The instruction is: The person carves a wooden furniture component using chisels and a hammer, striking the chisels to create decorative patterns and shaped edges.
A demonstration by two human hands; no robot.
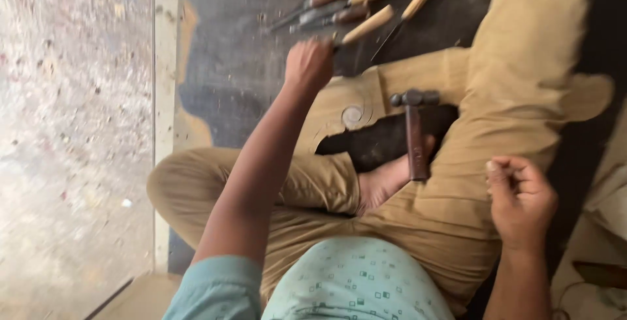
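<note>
My left hand (308,65) reaches forward over a carved wooden piece (356,108) with a spiral cut into it, its fingers curled at the tip of a pale-handled chisel (366,27). Whether it grips that chisel is unclear. My right hand (519,199) hovers over my right thigh with fingers curled in and nothing visible in it. A hammer (415,134) with a dark wooden handle and metal head rests between my crossed legs, beside my bare foot (385,179).
Several more chisels (339,0) with brown and pale wooden handles lie on the dark mat (228,52) ahead. A speckled stone floor (72,130) lies to the left past a pale strip. I sit cross-legged in tan trousers.
</note>
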